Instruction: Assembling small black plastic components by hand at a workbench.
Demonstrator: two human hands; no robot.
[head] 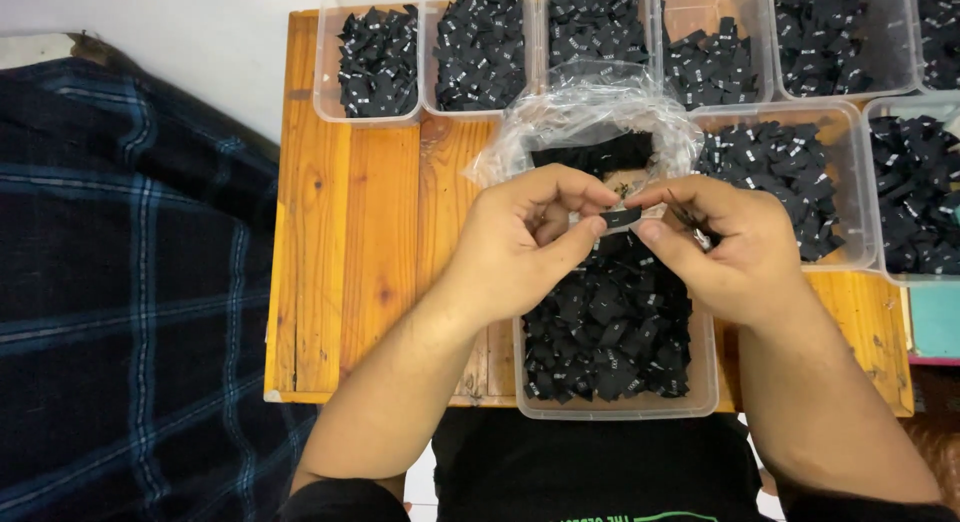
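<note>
My left hand [525, 237] and my right hand [730, 247] meet over the middle of a wooden table [360, 252]. Together they pinch one small black fabric label [620, 219] between thumbs and fingers. My right hand also seems to hold a thin dark tool or thread [683, 210], which I cannot make out. Right below the hands stands a clear plastic container [616, 406] heaped with black labels [610, 332]. Behind the hands lies a crumpled clear plastic bag [590, 112] with more black labels in it.
Several clear tubs of black labels line the table's back edge [378, 62] and right side [915, 192]. A dark blue plaid cloth [130, 282] covers the area left of the table. A teal object [935, 322] sits at the far right.
</note>
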